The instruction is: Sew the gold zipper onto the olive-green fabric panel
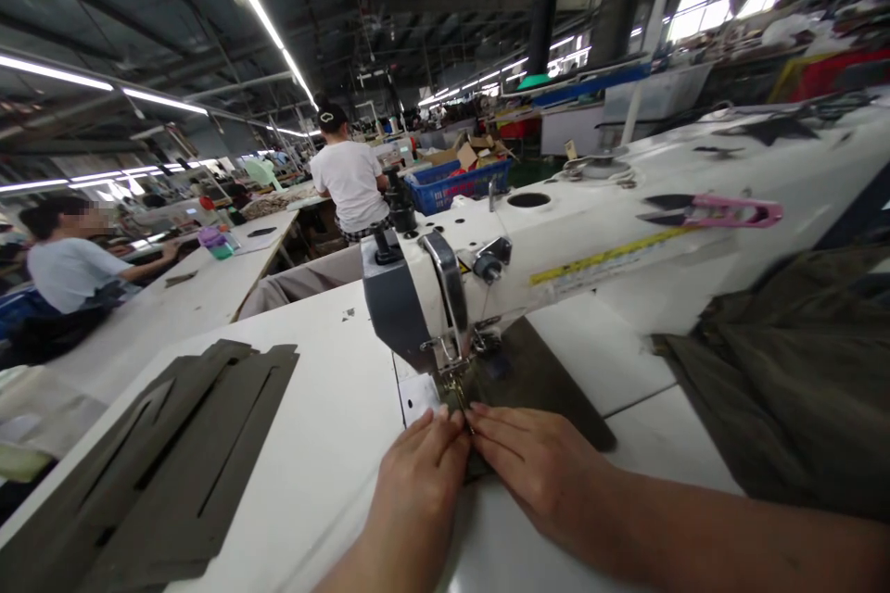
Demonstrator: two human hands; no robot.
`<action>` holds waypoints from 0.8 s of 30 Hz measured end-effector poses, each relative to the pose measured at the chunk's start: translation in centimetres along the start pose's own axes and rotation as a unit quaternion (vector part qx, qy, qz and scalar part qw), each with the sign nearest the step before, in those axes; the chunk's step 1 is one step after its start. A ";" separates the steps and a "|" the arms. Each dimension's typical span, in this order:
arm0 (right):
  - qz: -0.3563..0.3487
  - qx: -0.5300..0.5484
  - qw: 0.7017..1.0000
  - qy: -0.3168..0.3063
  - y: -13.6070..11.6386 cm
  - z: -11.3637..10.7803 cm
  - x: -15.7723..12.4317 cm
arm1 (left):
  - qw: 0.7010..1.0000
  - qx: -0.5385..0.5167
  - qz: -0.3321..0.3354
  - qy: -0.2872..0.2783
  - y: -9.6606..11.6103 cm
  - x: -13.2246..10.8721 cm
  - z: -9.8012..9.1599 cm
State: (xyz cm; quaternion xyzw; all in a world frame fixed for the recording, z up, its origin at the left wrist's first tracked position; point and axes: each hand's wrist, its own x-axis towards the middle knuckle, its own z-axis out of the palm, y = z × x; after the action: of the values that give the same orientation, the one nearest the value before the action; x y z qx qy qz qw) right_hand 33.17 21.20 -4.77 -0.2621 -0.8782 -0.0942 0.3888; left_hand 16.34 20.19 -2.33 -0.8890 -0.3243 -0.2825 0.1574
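A white sewing machine stands on the white table. Under its needle and presser foot lies a dark olive fabric piece. My left hand and my right hand lie flat side by side on the near end of that piece, fingertips just in front of the presser foot. Fingers of both hands are stretched out and pressing the fabric down. What lies between the two hands is hidden.
A stack of olive slotted fabric pieces lies at the left. A heap of olive cloth sits at the right. Pink thread snips rest on the machine arm. Two people sit at tables on the left and behind.
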 end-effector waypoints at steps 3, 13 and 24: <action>-0.003 0.000 1.000 -0.009 0.4 0.2 0.3 | 1.000 0.010 0.004 -0.002 -0.6 0.0 0.3; 0.011 0.021 1.000 -0.003 1.3 1.0 1.4 | 0.999 -0.002 -0.041 -0.024 -2.0 -0.2 2.0; 0.076 -0.007 0.997 0.013 1.2 1.1 1.4 | 0.995 -0.016 -0.090 -0.038 -2.4 0.2 1.3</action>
State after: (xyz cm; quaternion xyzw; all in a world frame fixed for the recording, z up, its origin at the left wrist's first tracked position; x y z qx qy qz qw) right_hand 32.33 23.17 -4.59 -0.3299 -0.8500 -0.0736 0.4040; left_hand 15.40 22.71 -3.02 -0.8688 -0.4043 -0.2663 0.1044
